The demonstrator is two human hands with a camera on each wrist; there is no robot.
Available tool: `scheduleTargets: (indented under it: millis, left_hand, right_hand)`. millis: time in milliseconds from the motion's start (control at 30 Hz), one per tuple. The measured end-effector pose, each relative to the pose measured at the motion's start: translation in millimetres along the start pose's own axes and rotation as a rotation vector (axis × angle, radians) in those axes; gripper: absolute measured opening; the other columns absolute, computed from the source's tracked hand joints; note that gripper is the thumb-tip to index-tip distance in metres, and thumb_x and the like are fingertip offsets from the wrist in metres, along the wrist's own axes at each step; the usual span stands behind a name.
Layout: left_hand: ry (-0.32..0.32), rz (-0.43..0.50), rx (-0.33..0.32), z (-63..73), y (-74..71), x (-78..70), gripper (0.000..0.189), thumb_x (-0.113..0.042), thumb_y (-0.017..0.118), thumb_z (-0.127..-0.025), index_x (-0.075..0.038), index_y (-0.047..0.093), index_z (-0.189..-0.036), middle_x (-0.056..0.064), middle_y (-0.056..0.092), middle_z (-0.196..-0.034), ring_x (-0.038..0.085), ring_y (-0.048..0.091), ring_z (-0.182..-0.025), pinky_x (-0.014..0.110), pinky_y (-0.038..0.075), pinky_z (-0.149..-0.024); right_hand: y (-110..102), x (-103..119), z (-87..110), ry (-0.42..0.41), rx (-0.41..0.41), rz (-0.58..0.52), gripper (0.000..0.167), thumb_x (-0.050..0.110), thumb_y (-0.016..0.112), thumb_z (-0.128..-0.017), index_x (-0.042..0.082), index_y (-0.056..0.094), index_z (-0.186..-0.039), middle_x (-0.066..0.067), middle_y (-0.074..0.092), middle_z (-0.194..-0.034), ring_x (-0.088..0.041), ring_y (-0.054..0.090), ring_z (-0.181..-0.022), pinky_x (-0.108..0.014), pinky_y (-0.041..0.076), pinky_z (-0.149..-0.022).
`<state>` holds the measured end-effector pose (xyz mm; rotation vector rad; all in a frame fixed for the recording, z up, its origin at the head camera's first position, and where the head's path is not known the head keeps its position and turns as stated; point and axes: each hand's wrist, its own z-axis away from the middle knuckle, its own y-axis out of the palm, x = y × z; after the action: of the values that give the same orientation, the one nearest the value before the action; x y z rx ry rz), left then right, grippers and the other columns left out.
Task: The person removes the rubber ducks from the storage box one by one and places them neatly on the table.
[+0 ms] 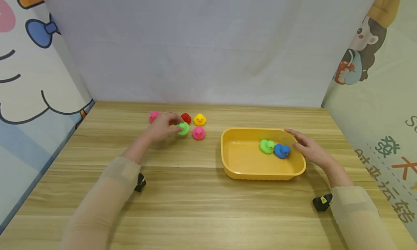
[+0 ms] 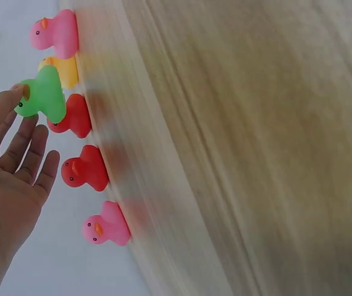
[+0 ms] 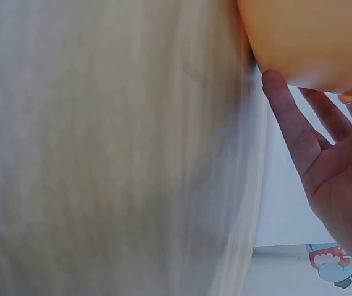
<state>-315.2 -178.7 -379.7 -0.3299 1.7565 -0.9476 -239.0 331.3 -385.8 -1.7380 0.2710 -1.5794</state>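
My left hand (image 1: 163, 126) pinches a light green rubber duck (image 2: 47, 95) between thumb and fingers, the other fingers loosely spread. In the left wrist view the green duck overlaps a red duck (image 2: 77, 117) and a yellow duck (image 2: 68, 71). Another red duck (image 2: 89, 168) and a pink duck (image 2: 109, 223) stand below. My right hand (image 1: 311, 148) rests on the right end of a yellow plastic basin (image 1: 251, 176), with fairly straight fingers touching its rim and outer wall. Inside lie a green duck (image 1: 267, 146) and a blue duck (image 1: 281, 151), side by side.
A second pink duck (image 1: 198, 133) stands on the wooden table (image 1: 182, 206), between the left hand and the basin. A white cloth (image 1: 208, 47) hangs behind the table, and printed cloths flank both sides. Small black devices (image 1: 322, 202) sit at both wrists.
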Motion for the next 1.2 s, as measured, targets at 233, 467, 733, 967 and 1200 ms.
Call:
scheduleTargets:
  millis: [233,467,733,967,1200]
  left_hand:
    - [-0.034,-0.062,0.049,-3.6,4.2,3.4,0.022,-0.015,0.071,-0.084,-0.004,0.066,-0.102,0.011,0.063,-0.1,0.026,0.055,-0.096,0.042,0.047,-0.089]
    - [-0.084,-0.062,0.091,-3.7,6.7,4.4,0.023,-0.017,0.071,-0.085,-0.006,0.065,-0.104,0.008,0.062,-0.103,0.025,0.055,-0.099,0.039,0.048,-0.09]
    - [-0.1,-0.041,0.106,-3.0,9.1,7.6,0.025,-0.017,0.071,-0.085,-0.005,0.064,-0.106,0.009,0.062,-0.104,0.025,0.055,-0.101,0.039,0.048,-0.091]
    - [-0.116,-0.001,0.112,-0.2,9.3,4.1,0.025,-0.015,0.071,-0.085,-0.004,0.063,-0.106,0.01,0.061,-0.105,0.026,0.055,-0.102,0.04,0.047,-0.093]
    - [-0.102,-0.016,0.099,0.3,9.6,5.0,0.025,-0.015,0.071,-0.085,-0.004,0.063,-0.106,0.01,0.062,-0.104,0.026,0.056,-0.099,0.039,0.048,-0.089]
  right_hand:
    - [-0.1,0.5,-0.2,-0.005,0.001,0.002,0.051,0.012,0.042,-0.1,0.011,0.027,-0.149,-0.021,0.022,-0.153,-0.047,0.021,-0.137,-0.066,0.023,-0.104]
    - [-0.3,-0.3,-1.1,-0.01,0.002,0.0,0.051,0.011,0.042,-0.1,0.01,0.027,-0.149,-0.021,0.022,-0.153,-0.048,0.02,-0.137,-0.067,0.022,-0.104]
    - [-1.0,-0.8,-1.3,0.002,0.008,-0.006,0.052,0.011,0.042,-0.1,0.01,0.027,-0.149,-0.021,0.021,-0.153,-0.048,0.02,-0.137,-0.066,0.021,-0.105]
    - [-0.8,-1.1,-1.2,-0.003,0.008,-0.006,0.052,0.01,0.042,-0.1,0.01,0.027,-0.149,-0.021,0.022,-0.153,-0.047,0.02,-0.138,-0.066,0.022,-0.105]
    - [-0.7,-1.2,-0.8,-0.002,0.005,-0.008,0.051,0.01,0.042,-0.1,0.011,0.027,-0.149,-0.021,0.022,-0.153,-0.047,0.02,-0.137,-0.066,0.023,-0.104]
